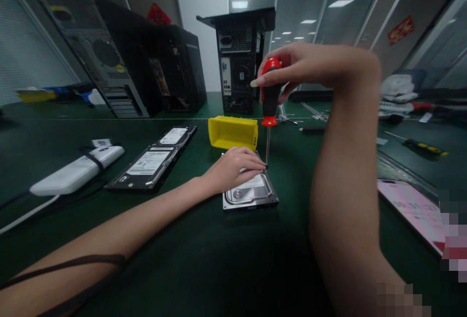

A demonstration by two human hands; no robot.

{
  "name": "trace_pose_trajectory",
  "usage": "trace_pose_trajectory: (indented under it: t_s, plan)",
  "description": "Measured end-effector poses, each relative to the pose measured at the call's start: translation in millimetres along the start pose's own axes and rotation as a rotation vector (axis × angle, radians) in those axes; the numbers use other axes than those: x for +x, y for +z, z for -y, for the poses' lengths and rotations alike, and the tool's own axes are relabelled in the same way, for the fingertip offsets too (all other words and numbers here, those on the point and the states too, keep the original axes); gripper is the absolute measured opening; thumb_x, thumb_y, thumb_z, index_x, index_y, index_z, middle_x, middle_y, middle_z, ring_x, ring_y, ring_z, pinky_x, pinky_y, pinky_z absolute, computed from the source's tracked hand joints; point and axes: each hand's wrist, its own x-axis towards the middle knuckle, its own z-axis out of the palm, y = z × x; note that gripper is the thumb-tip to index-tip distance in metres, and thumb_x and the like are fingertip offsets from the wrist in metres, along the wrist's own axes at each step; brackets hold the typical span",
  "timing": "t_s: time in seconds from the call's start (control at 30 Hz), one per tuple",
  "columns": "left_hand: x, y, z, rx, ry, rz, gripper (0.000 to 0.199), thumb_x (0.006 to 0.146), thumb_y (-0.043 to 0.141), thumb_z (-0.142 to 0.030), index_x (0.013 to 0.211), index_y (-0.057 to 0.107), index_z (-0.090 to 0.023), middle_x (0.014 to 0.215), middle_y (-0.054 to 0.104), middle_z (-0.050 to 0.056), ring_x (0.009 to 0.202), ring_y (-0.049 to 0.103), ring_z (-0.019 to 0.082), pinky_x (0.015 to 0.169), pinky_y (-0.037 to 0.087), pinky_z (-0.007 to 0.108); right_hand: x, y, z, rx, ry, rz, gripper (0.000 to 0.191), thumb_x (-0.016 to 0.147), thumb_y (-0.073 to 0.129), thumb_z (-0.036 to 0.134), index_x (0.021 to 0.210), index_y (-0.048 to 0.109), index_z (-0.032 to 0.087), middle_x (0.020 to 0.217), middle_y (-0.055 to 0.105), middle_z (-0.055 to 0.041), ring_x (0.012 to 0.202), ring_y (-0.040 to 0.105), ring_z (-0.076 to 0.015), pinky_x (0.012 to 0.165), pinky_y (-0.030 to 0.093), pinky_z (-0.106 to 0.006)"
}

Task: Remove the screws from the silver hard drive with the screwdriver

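A silver hard drive (pixel 251 195) with a white label lies on the green tabletop in front of me. Across its upper part rests my left hand (pixel 235 168), fingers closed together and gripping the drive, fingertips touching or almost touching the screwdriver's tip. My right hand (pixel 282 71) is raised, with its fingers wrapped round the red and black handle of a screwdriver (pixel 270 93). The screwdriver stands upright, its shaft pointing down at the drive's right edge. Whether the tip sits in a screw is hidden by my left fingers.
Behind the drive stands a yellow bin (pixel 233 133). Two more hard drives (pixel 149 161) and a white power strip (pixel 78 168) lie left. Computer cases (pixel 239 64) stand at the back. On the right are a phone (pixel 412 210) and a yellow-black screwdriver (pixel 419 147).
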Motion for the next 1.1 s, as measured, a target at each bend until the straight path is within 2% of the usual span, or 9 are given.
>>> trace_pose_trajectory:
  t_s: [0.2,0.57,0.87,1.1]
  plan:
    - [0.3,-0.6,-0.8,0.013,0.022,0.015,0.02,0.095,0.059,-0.021,0.107,0.073,-0.018,0.112,0.075,0.006,0.109,0.062,0.022,0.094,0.049,0.043,0.2,0.0,-0.5,0.007,-0.014,0.027,0.028,0.085,0.07,0.038,0.1,0.065,0.015,0.104,0.073,-0.0107,0.087,0.072,-0.0176,0.064,0.06,-0.021]
    - [-0.1,-0.7,-2.5,-0.011,0.009,-0.008,0.019,0.093,0.061,-0.018,0.106,0.074,-0.015,0.11,0.075,0.007,0.107,0.063,0.022,0.094,0.051,0.043,-0.6,1.7,1.4,0.0,-0.007,0.0,0.022,0.087,0.068,0.033,0.096,0.064,0.014,0.098,0.074,-0.0094,0.081,0.071,-0.016,0.063,0.06,-0.022]
    - [-0.3,0.4,-2.1,-0.062,-0.036,-0.053,0.021,0.092,0.06,-0.016,0.106,0.075,-0.017,0.107,0.076,0.008,0.104,0.064,0.021,0.092,0.054,0.042,-1.8,1.9,1.2,0.01,-0.004,-0.016,0.021,0.086,0.069,0.033,0.096,0.067,0.015,0.097,0.073,-0.0084,0.083,0.071,-0.0167,0.064,0.059,-0.023]
    - [0.5,-0.3,-1.7,-0.041,-0.036,-0.024,0.02,0.092,0.06,-0.018,0.106,0.074,-0.013,0.11,0.075,0.008,0.106,0.062,0.022,0.094,0.052,0.042,2.4,1.4,-0.7,-0.003,-0.004,-0.009,0.025,0.084,0.071,0.035,0.098,0.066,0.015,0.097,0.074,-0.0073,0.085,0.072,-0.0181,0.063,0.061,-0.023]
